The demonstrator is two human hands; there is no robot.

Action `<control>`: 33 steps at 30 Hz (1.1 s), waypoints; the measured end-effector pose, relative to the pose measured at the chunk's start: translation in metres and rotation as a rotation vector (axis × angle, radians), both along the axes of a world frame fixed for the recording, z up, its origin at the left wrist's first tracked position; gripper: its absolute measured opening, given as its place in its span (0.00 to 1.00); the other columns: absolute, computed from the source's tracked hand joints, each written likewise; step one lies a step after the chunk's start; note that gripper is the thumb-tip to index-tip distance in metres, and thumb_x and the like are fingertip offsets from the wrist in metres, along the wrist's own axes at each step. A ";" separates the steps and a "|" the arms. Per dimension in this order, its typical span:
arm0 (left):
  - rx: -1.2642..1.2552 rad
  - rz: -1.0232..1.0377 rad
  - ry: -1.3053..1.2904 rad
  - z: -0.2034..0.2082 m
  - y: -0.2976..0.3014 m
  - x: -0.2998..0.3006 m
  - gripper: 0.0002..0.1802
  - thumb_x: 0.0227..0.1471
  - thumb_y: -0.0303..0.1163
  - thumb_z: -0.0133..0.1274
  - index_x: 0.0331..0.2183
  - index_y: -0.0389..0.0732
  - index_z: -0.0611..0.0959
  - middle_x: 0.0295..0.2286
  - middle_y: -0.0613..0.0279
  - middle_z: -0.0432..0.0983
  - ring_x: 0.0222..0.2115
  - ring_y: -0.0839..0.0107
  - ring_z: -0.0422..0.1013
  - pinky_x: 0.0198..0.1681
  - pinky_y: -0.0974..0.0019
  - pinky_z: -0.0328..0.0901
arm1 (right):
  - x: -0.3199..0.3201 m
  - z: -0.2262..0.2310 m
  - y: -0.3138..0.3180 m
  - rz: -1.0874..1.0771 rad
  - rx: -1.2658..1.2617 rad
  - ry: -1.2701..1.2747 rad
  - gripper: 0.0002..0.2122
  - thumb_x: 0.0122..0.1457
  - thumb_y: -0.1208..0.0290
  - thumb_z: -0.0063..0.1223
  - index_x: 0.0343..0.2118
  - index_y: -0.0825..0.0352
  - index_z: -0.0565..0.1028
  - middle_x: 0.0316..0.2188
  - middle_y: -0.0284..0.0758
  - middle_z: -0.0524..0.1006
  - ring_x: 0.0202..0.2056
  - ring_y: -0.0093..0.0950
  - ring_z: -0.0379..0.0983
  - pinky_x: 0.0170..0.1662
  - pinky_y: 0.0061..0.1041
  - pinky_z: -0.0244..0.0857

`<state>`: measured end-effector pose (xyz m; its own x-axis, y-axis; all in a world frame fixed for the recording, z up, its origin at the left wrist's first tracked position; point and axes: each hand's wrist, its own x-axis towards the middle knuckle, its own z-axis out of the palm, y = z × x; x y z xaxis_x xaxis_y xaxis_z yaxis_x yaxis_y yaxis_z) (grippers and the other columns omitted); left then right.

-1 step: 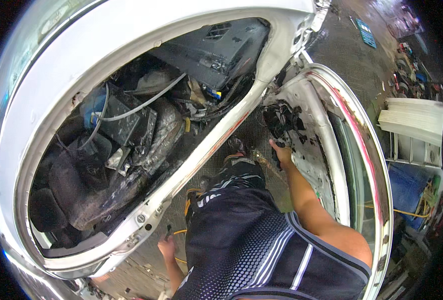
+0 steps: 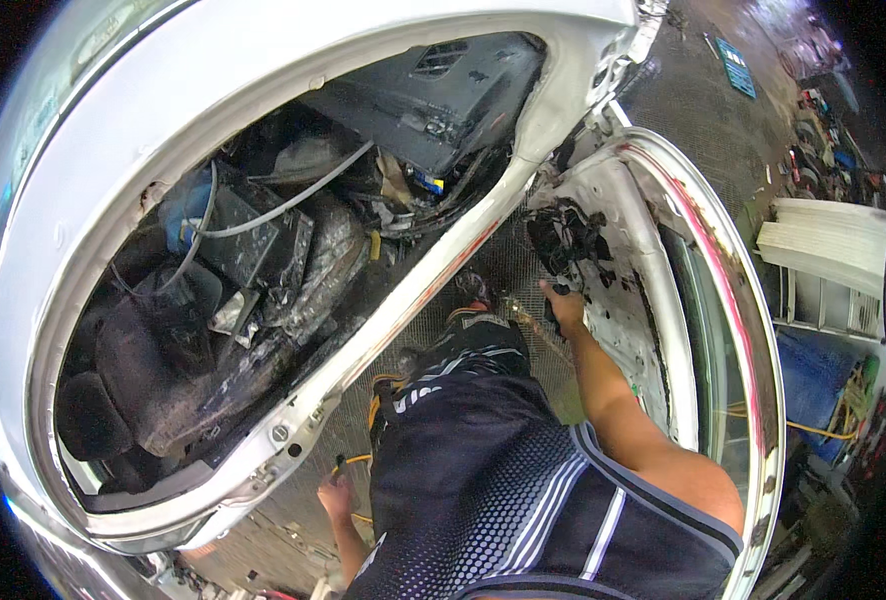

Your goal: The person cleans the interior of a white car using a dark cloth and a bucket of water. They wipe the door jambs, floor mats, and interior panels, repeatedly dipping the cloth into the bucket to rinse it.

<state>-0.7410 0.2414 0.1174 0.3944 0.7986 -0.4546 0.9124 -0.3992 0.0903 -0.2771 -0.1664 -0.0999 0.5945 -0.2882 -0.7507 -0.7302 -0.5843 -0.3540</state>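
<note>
My left hand (image 2: 336, 495) is low, beside the car's door sill, with its fingers closed round a small dark object (image 2: 339, 464). That object's upper end meets a yellow hose (image 2: 359, 459); whether the two are joined I cannot tell. On the right, my right hand (image 2: 566, 308) is by the inner side of the open white car door (image 2: 631, 250), just below a black door mechanism (image 2: 568, 238). Its thumb points up and the fingers curl around something dark, mostly hidden. A brownish hose-like strip (image 2: 543, 333) runs beside that hand.
The white car body (image 2: 123, 150) fills the left, its door opening showing a stripped, dirty cabin with a dark seat (image 2: 163, 390) and a loose grey cable (image 2: 293, 207). A blue tool case (image 2: 735, 68), a white louvred panel (image 2: 828, 240) and a blue bin (image 2: 813, 375) stand beyond the door.
The view has shifted very slightly. The dark object in my left hand has tilted a little and now lies against the yellow hose. My right hand has hardly moved.
</note>
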 end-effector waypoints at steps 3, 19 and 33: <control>-0.047 0.095 0.076 -0.011 -0.017 -0.054 0.14 0.43 0.33 0.60 0.31 0.33 0.85 0.22 0.44 0.79 0.24 0.52 0.78 0.29 0.55 0.68 | 0.013 0.018 0.012 0.243 -0.222 0.173 0.31 0.49 0.46 0.63 0.40 0.76 0.77 0.40 0.49 0.80 0.43 0.43 0.78 0.45 0.38 0.72; -0.108 0.261 -0.281 0.003 -0.078 -0.134 0.09 0.43 0.27 0.61 0.31 0.36 0.83 0.23 0.61 0.78 0.25 0.65 0.73 0.31 0.61 0.68 | 0.010 -0.022 -0.023 0.700 -0.469 0.341 0.33 0.53 0.41 0.55 0.46 0.73 0.76 0.46 0.48 0.78 0.48 0.43 0.76 0.50 0.41 0.71; -0.324 0.494 -0.087 -0.034 -0.073 -0.133 0.13 0.42 0.29 0.64 0.33 0.36 0.84 0.30 0.57 0.80 0.31 0.61 0.76 0.36 0.59 0.70 | 0.035 -0.003 -0.011 0.561 -0.148 0.466 0.32 0.49 0.53 0.65 0.49 0.77 0.73 0.50 0.49 0.75 0.48 0.41 0.75 0.48 0.39 0.72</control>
<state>-0.8743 0.1688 0.0839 0.0583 0.7228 -0.6886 0.9668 0.1309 0.2193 -0.2417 -0.1774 -0.1026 0.3116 -0.1533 -0.9378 -0.3636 -0.9310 0.0314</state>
